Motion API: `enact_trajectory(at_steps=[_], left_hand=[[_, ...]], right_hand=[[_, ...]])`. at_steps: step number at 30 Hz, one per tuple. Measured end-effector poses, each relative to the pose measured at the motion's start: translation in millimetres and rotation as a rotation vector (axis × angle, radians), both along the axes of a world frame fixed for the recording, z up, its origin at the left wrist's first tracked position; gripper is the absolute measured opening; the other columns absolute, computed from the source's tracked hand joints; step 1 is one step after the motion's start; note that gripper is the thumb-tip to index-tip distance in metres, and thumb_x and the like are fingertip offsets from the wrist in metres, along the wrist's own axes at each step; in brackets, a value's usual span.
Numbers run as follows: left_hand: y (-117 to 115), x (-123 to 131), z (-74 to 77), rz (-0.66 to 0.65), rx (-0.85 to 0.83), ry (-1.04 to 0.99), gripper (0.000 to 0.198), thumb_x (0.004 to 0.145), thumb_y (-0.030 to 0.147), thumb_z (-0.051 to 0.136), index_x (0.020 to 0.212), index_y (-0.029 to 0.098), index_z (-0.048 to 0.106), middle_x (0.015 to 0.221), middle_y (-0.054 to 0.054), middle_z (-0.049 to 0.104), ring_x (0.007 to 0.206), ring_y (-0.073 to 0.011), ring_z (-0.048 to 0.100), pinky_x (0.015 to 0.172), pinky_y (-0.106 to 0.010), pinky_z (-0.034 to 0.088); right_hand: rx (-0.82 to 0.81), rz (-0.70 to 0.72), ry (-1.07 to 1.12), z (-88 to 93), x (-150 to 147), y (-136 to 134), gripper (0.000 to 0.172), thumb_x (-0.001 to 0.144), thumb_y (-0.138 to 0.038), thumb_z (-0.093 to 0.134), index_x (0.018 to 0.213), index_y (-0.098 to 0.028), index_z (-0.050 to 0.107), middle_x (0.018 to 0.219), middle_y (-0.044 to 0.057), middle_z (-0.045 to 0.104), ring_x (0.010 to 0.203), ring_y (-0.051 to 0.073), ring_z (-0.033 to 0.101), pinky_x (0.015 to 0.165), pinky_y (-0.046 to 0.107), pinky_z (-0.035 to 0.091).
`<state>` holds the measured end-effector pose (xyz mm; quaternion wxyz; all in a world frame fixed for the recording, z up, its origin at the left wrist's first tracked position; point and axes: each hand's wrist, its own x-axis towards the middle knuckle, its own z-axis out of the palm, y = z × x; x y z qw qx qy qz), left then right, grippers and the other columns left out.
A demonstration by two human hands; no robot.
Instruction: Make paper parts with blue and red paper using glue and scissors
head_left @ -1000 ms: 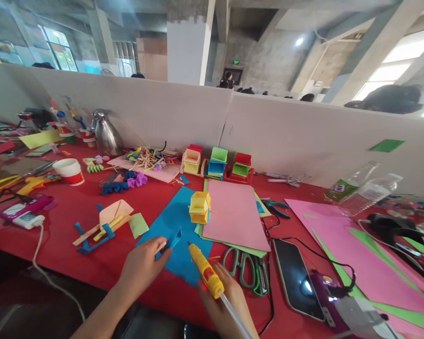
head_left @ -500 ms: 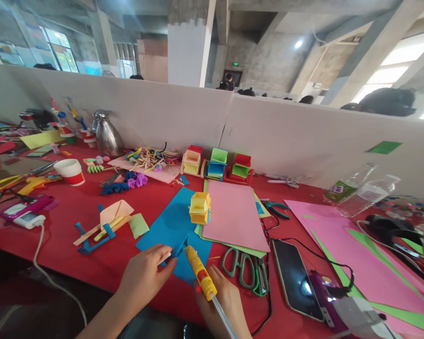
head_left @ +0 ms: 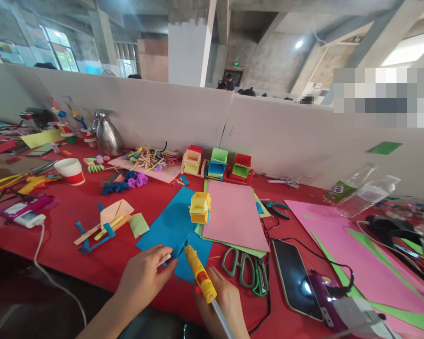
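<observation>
My right hand (head_left: 223, 297) is wrapped round a yellow hot glue gun (head_left: 199, 272), a clear glue stick (head_left: 222, 318) poking out of its back end. Between the thumb and fingers of my left hand (head_left: 149, 269) is a small folded piece of blue paper (head_left: 178, 249). The gun's nozzle meets that piece or hovers right by it; I cannot tell which. Under both lies a blue paper sheet (head_left: 162, 221). A yellow folded paper box (head_left: 199, 207) stands on the sheet, just beyond the nozzle.
A stack of pink paper (head_left: 236, 212) lies to the right, with green-handled scissors (head_left: 239, 266), a box cutter (head_left: 261, 277) and a phone (head_left: 297, 278) nearby. Several folded paper boxes (head_left: 216, 163) line the white partition (head_left: 144, 108). A paper cup (head_left: 70, 171) and a steel jug (head_left: 106, 133) stand left.
The glue gun's tip has shifted very slightly along the blue paper piece. Both hands stay almost where they were.
</observation>
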<state>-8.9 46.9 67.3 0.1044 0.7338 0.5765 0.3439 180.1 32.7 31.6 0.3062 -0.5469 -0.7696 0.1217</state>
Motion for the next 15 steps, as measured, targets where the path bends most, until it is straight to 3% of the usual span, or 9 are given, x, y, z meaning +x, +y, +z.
enact_trajectory(at_steps=[15], left_hand=[[-1.3, -1.4, 1.0, 0.001, 0.101, 0.029, 0.021, 0.082, 0.037, 0.048, 0.082, 0.021, 0.061, 0.079, -0.001, 0.07, 0.064, -0.0135, 0.068, 0.054, -0.016, 0.052]], right_hand=[[-0.01, -0.009, -0.017, 1.9, -0.1, -1.8, 0.012, 0.075, -0.025, 0.038, 0.064, -0.021, 0.041, 0.059, -0.001, 0.05, 0.048, 0.011, 0.048, 0.046, 0.023, 0.022]])
